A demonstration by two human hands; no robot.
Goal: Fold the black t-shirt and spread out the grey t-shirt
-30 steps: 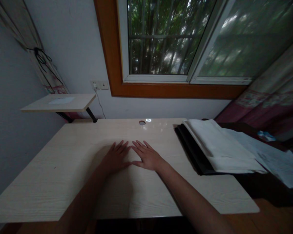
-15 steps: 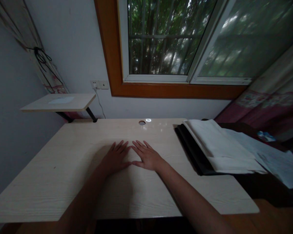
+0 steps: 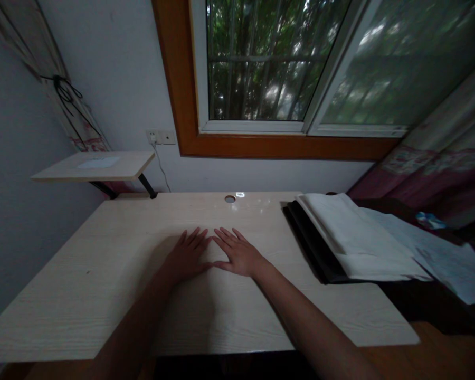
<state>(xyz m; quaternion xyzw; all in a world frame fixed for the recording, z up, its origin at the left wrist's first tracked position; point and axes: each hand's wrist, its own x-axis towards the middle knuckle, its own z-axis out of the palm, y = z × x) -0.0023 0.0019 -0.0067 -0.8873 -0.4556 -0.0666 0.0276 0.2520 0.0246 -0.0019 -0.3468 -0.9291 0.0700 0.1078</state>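
Observation:
My left hand (image 3: 187,257) lies flat, palm down, on the pale wood-grain desk (image 3: 91,295), its fingers spread. Beside it my right hand (image 3: 238,254) rests the same way, palm down with fingers apart. The tips of the two thumbs meet or nearly meet, and the index fingertips come close together too. Neither hand holds anything. Beyond the fingers, near the desk's back edge, is a round cable hole (image 3: 230,199).
On the right, white folded cloth or paper (image 3: 364,237) lies over a black flat item (image 3: 306,243), with loose sheets (image 3: 451,258) further right. A small raised shelf (image 3: 130,166) bearing a paper (image 3: 98,162) stands at the back left. A cable (image 3: 163,171) hangs from the wall socket (image 3: 160,137).

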